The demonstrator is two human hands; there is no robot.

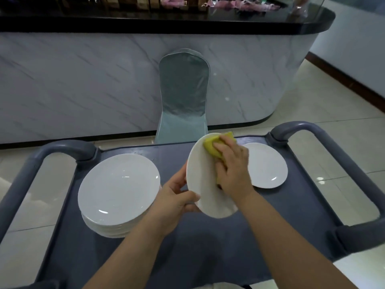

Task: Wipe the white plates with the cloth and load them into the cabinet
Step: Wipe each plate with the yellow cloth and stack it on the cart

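My left hand (177, 203) grips the lower left rim of a white plate (203, 180), thumb on its face, and holds it tilted on edge above the grey cart top (208, 257). My right hand (233, 170) presses a yellow cloth (210, 146) against the plate's face, fingers curled over the cloth. A stack of several white plates (118, 192) sits on the cart's left side. One single white plate (267, 165) lies flat on the right side, partly behind my right hand. No cabinet is visible.
The cart has a grey tube handle at its left end (31, 170) and another at its right end (333, 147). Beyond it stands a chair in a pale cover (184, 94) against a marble-fronted counter with a black top (166, 24). Tiled floor lies around.
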